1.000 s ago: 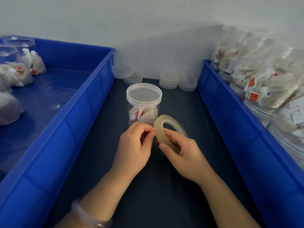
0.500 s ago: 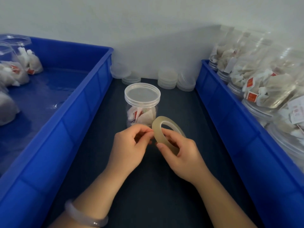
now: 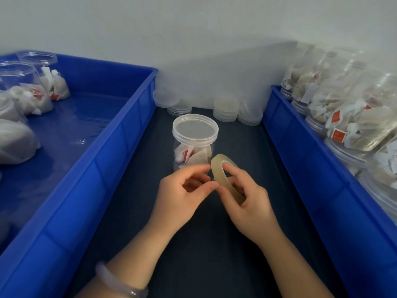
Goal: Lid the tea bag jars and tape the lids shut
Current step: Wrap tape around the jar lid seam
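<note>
A clear plastic jar of white tea bags with red tags stood upright at the middle of the dark worktop, its translucent round screw lid already seated. Just in front of it, a thin ring of clear, yellowish adhesive tape was held on edge above the worktop, tilted, close to the jar's lower right side.

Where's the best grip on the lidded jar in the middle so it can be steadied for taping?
Probably the clear body below the lid, from the left side. The jar stands upright on the dark mat, and the lid's seam must stay clear for tape. The right hand holds the tape roll in front; the left hand picks at it.
</note>
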### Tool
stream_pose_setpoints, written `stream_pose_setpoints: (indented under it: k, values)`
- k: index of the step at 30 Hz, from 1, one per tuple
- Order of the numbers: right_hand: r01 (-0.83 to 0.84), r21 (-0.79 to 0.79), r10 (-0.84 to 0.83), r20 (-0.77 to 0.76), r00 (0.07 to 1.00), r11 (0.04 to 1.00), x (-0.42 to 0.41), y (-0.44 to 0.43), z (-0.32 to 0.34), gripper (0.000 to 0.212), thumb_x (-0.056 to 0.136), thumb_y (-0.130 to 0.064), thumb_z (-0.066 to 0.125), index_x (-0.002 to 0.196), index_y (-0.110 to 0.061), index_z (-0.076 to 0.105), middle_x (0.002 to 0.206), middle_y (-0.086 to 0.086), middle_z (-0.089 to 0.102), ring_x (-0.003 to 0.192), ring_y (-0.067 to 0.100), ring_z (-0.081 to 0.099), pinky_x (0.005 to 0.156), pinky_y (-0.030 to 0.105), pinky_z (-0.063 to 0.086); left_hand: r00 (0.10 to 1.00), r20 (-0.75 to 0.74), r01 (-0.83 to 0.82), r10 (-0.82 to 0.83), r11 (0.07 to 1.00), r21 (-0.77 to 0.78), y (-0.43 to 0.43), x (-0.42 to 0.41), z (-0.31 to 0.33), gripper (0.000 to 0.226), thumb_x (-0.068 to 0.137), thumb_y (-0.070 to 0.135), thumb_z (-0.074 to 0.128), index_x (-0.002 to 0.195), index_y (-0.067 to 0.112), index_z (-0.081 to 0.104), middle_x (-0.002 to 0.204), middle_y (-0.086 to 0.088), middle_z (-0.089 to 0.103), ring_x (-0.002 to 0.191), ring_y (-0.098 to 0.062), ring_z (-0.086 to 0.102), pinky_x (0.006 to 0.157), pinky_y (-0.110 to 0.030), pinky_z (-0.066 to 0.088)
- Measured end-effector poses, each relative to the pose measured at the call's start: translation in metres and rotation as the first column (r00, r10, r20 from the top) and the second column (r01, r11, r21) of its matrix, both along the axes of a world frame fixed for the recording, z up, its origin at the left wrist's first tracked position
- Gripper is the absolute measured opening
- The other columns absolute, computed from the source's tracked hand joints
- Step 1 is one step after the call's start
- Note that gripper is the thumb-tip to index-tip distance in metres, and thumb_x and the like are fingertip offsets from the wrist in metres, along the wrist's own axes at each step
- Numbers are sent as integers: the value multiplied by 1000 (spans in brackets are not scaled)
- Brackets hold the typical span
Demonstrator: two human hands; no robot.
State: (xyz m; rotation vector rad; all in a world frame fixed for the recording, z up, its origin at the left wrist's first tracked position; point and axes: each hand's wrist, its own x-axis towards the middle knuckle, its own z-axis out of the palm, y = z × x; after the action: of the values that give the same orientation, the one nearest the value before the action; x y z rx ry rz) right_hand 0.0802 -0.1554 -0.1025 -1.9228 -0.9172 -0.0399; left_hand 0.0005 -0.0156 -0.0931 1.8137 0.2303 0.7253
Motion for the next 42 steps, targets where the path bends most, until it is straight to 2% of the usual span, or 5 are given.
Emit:
stream_pose_setpoints:
  k: [15, 25, 29, 37, 42]
  values:
    - [-30, -69, 35, 60, 998, 997, -3, 2, 1, 54, 87, -26, 68, 133, -39, 43, 108, -13, 67, 100, 4, 63, 83, 20, 52, 999, 36, 0, -4, 995, 104, 0, -1, -2, 14, 87, 2, 61, 86, 13, 70, 78, 7, 69, 72, -10, 68, 67, -24, 55]
    - [-59, 47, 57, 47, 997, 997, 10, 5, 10, 13, 86, -16, 67, 93, -26, 71, 79, -8, 68, 65, 9, 64, 63, 23, 54, 999, -3, 47, -49, 964, -262, -13, 1, 3, 18, 92, 0, 52, 82, 11, 62, 66, 12, 62, 61, -2, 58, 65, -24, 53]
    - [28, -128, -1, 204, 979, 991, 22, 2, 35, 16, 86, -39, 57, 87, -28, 70, 66, -20, 57, 69, 4, 58, 56, 16, 43, 989, 134, -58, 56, 998, 9, -13, -1, 6, 10, 91, 19, 58, 97, 24, 65, 81, 9, 65, 75, -5, 61, 69, -15, 49]
    - [32, -496, 113, 259, 959, 868, 45, 24, 88, 15, 94, -44, 49, 95, -33, 60, 65, -14, 54, 72, 14, 58, 67, 34, 46, 940, 208, -330, 272, 882, 338, 18, 35, 28, 111, 47, 75, 71, 139, 38, 21, 154, -1, 0, 141, -8, 1, 113, -37, 19]
    - [18, -507, 112, 226, 968, 862, 51, 31, 86, 14, 93, -44, 51, 89, -33, 59, 66, -12, 53, 71, 14, 55, 64, 31, 41, 978, 122, -195, 169, 949, 249, 34, 52, 14, 98, 45, 69, 71, 129, 43, 28, 155, -5, 10, 141, 0, 7, 106, -7, 15]
